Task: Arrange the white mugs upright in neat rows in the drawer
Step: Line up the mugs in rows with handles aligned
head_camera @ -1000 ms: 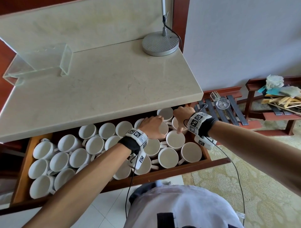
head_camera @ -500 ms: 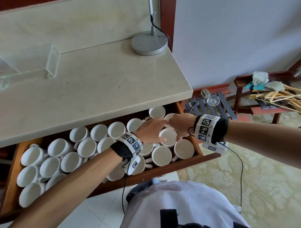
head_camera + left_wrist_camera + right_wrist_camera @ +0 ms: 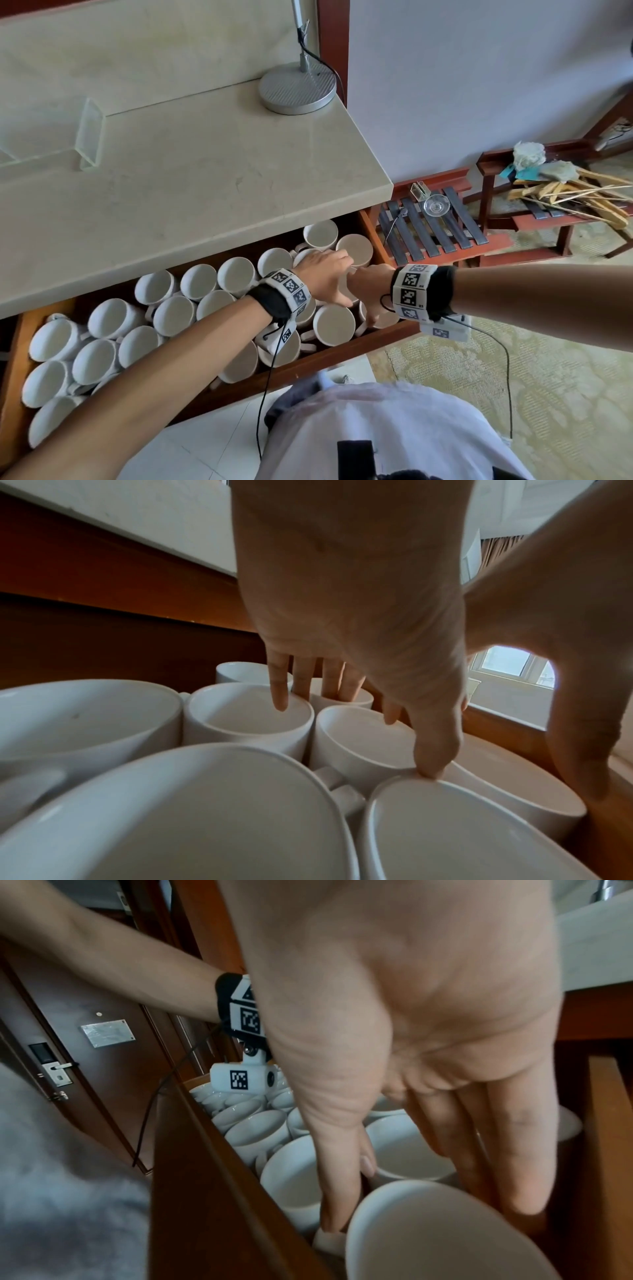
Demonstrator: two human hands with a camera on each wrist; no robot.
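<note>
Several white mugs (image 3: 171, 315) stand upright and crowded in the open wooden drawer (image 3: 342, 359); a few at the left lean. My left hand (image 3: 337, 277) lies flat over the mugs at the right end. Its straight fingers (image 3: 279, 696) touch the rims of the mugs further back, and its thumb (image 3: 431, 750) rests on a nearer rim. My right hand (image 3: 371, 287) reaches down over the front right corner mug (image 3: 445, 1245). Its thumb (image 3: 339, 1191) goes down the mug's left side and its fingers (image 3: 514, 1164) go down between the mug and the drawer wall.
A stone countertop (image 3: 205, 188) overhangs the back rows of the drawer. On it stand a lamp base (image 3: 298, 89) and a clear acrylic stand (image 3: 90, 133). A slatted wooden rack (image 3: 445, 236) stands right of the drawer, with wooden hangers (image 3: 565, 198) beyond.
My right hand has come from the back-row mugs forward to the front right corner mug. My left hand has stretched further right over the rims. The view has shifted.
</note>
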